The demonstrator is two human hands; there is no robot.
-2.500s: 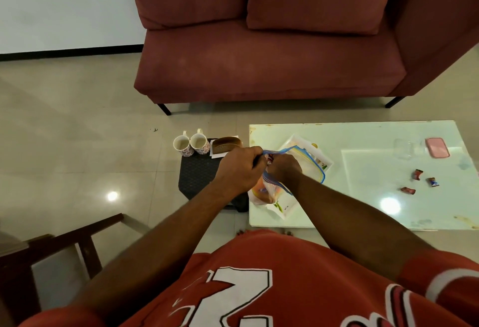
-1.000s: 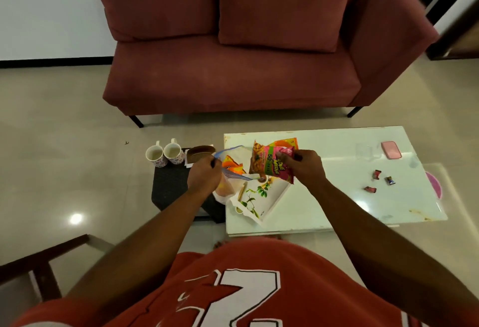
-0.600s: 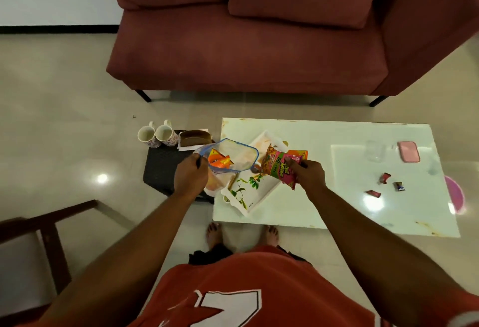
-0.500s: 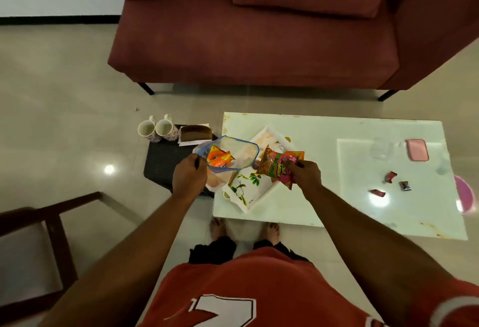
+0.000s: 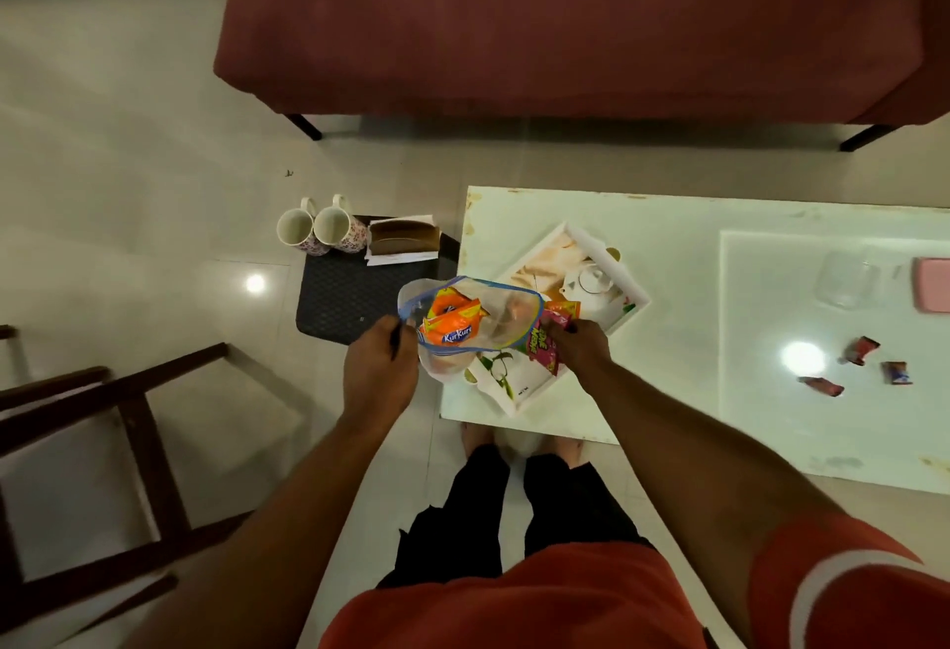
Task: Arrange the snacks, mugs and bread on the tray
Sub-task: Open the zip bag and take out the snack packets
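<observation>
My left hand (image 5: 378,365) grips the left rim of a clear zip bag (image 5: 493,314) with a blue edge. An orange snack packet (image 5: 452,327) lies inside the bag. My right hand (image 5: 578,348) holds a pink snack packet (image 5: 545,345) just right of the bag's mouth, low over the white picture tray (image 5: 591,283). The tray lies at the left end of the white table (image 5: 678,319). Two flowered mugs (image 5: 318,232) and a brown bread loaf (image 5: 403,237) on white paper stand on a dark stool (image 5: 339,299) left of the table.
Three small wrapped sweets (image 5: 863,365), a clear glass (image 5: 843,278) and a pink lid (image 5: 933,283) lie on the table's right part. A red sofa (image 5: 565,21) stands behind. A dark wooden chair frame (image 5: 103,443) is at the near left.
My right hand drew the pink packet out of the bag and has lowered it toward the tray. The left hand keeps hold of the bag. The camera has tilted further down.
</observation>
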